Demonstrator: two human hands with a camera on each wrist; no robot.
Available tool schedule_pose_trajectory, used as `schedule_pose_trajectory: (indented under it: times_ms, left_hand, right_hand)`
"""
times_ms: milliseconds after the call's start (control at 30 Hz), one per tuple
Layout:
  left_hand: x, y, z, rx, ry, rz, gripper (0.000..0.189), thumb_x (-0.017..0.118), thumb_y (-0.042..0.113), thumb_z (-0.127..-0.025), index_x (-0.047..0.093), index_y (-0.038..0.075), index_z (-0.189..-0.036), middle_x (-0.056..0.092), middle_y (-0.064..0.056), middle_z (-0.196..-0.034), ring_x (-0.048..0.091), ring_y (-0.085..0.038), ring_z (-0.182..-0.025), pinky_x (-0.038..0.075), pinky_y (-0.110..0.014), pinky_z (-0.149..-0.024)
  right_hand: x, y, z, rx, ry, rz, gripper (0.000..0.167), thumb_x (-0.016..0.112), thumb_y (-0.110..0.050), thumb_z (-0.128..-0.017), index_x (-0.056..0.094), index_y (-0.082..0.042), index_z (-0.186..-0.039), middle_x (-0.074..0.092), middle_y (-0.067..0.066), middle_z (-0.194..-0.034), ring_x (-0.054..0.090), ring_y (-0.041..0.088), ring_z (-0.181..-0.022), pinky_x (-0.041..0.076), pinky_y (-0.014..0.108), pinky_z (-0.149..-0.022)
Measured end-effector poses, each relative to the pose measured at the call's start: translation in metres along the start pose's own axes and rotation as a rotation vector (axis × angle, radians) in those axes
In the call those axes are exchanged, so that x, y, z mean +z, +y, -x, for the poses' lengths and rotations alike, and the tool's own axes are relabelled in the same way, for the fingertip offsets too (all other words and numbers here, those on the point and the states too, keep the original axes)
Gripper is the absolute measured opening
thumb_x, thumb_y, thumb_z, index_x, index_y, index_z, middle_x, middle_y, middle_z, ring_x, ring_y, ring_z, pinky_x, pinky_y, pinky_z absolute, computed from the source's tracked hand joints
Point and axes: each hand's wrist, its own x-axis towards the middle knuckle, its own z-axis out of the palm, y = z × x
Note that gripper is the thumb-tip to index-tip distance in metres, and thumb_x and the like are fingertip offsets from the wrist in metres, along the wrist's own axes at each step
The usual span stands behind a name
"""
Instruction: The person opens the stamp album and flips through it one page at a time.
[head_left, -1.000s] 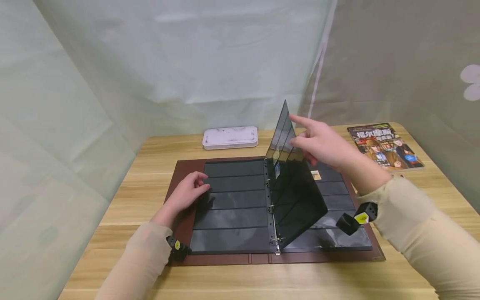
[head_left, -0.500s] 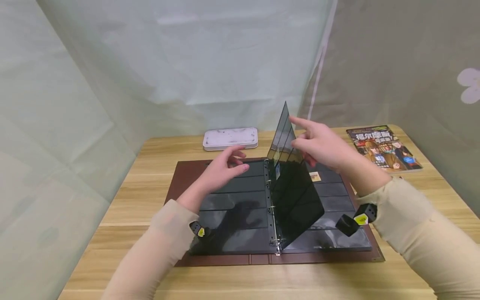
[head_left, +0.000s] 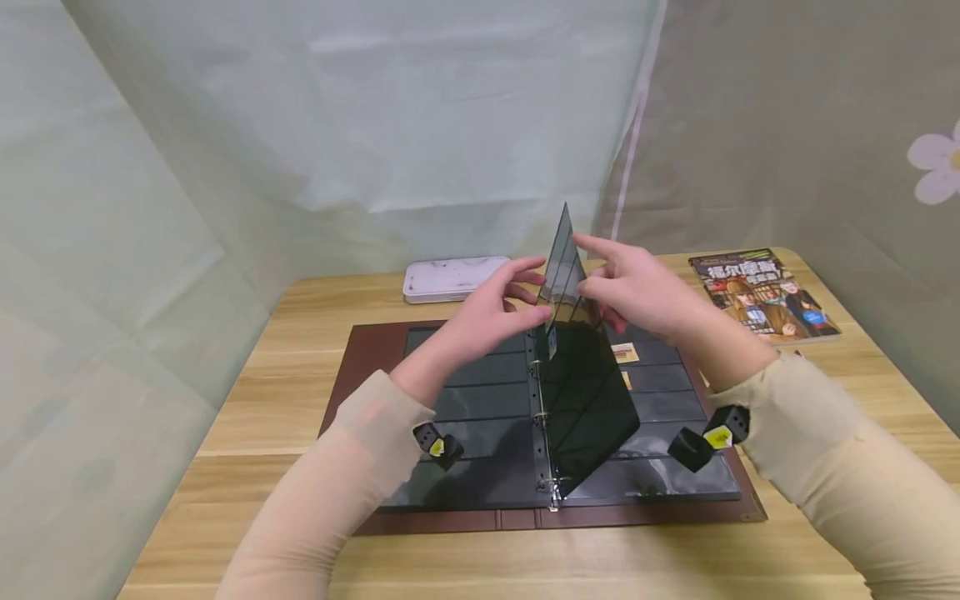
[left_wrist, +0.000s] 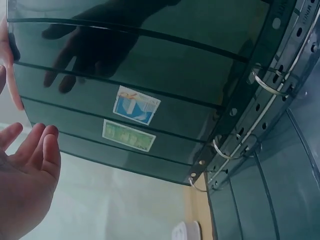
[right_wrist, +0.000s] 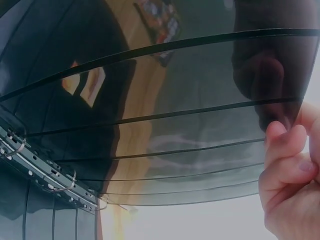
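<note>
A stamp album [head_left: 367, 354] with a brown cover and black pocket pages lies open on the table. One page [head_left: 588, 400] stands raised on the metal rings [right_wrist: 62, 187]. My right hand [head_left: 637, 287] holds this page by its outer edge, forefinger stretched along it. Beside the page's left face is my left hand [head_left: 495, 312], fingers loosely bent and apart, nothing in them. Two stamps show in the page's pockets in the left wrist view, a blue-and-white stamp [left_wrist: 135, 106] and a green stamp [left_wrist: 129, 136]. On the right-hand page below lies a cream-coloured stamp [head_left: 625, 352].
Behind the album stands a flat white case [head_left: 450, 277] near the table's back edge. A comic-style book [head_left: 765, 296] lies at the back right. Pale cloth [head_left: 465, 108] hangs behind the wooden table [head_left: 247, 375].
My left hand has risen from the left page and moved right, up to the raised page. The right hand and the page it holds have stayed almost still.
</note>
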Motion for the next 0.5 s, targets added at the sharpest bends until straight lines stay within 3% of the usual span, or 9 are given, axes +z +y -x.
schedule_pose_trajectory:
  times_ms: [133, 267, 500]
  left_hand:
    - [0.003, 0.003, -0.006, 0.012, -0.009, -0.005, 0.067, 0.064, 0.024, -0.089, 0.031, 0.011, -0.145, 0.047, -0.008, -0.132, 0.052, -0.018, -0.107, 0.043, -0.035, -0.085]
    - [0.006, 0.004, -0.009, 0.014, -0.017, -0.01, 0.066, 0.064, 0.026, -0.089, 0.031, 0.015, -0.145, 0.045, -0.008, -0.133, 0.051, -0.023, -0.111, 0.043, -0.035, -0.085]
    - [0.01, 0.008, -0.014, 0.016, -0.019, -0.03, 0.066, 0.065, 0.026, -0.088, 0.031, 0.018, -0.144, 0.044, -0.005, -0.133, 0.051, -0.021, -0.11, 0.044, -0.033, -0.084]
  right_hand:
    - [0.0, 0.0, 0.0, -0.003, -0.002, 0.0, 0.066, 0.05, -0.01, -0.091, 0.022, -0.015, -0.15, 0.049, 0.01, -0.059, 0.046, 0.024, -0.042, 0.047, 0.038, -0.06]
    - [0.001, 0.001, -0.001, -0.009, 0.001, 0.01, 0.065, 0.051, -0.011, -0.091, 0.023, -0.016, -0.15, 0.047, 0.009, -0.056, 0.046, 0.028, -0.043, 0.047, 0.038, -0.06]
    - [0.001, 0.003, -0.001, -0.01, -0.002, -0.005, 0.065, 0.051, -0.012, -0.091, 0.023, -0.018, -0.149, 0.047, 0.009, -0.055, 0.046, 0.029, -0.043, 0.047, 0.04, -0.06]
